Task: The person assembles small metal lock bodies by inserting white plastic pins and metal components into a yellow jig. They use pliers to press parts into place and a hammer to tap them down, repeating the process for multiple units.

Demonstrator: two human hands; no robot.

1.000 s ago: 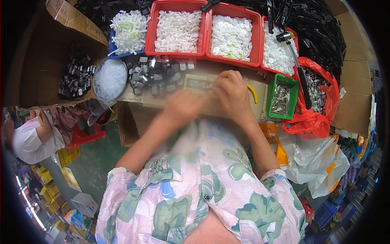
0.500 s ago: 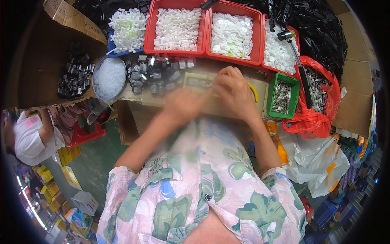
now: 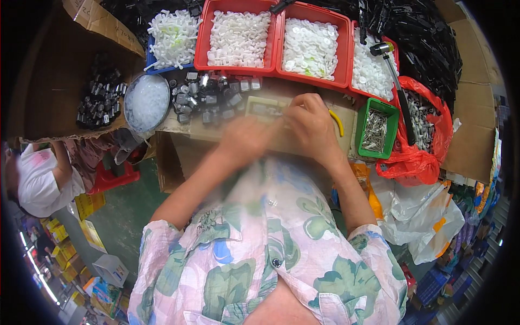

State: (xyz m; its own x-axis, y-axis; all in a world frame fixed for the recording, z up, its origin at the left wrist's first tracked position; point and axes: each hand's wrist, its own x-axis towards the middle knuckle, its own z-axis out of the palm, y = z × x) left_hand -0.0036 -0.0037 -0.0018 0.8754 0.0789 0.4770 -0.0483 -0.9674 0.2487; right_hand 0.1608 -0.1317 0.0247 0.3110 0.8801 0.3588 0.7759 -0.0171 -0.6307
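Observation:
My left hand [image 3: 245,140] is smeared by motion over the front of the bench, its fingers close to those of my right hand. My right hand [image 3: 311,127] is curled, with thumb and fingers pinched together; whatever they hold is hidden or too small to name. A cream-coloured block with a recess [image 3: 262,106] lies on the bench just beyond both hands. Left of it spreads a heap of small grey and clear block-shaped parts [image 3: 203,98]. A curved yellow handle [image 3: 338,124] shows beside my right hand.
Red bins [image 3: 274,40] of white plastic parts line the back, beside a blue tray [image 3: 161,69]. At right are a green tray [image 3: 362,135] of metal pins, a hammer [image 3: 403,100] and a red bag [image 3: 414,170]. A round bowl [image 3: 146,103] stands left. Another person [image 3: 46,184] sits far left.
My left hand stays blurred in nearly the same place. The fingers of my right hand have shifted slightly. The bins and parts look unchanged.

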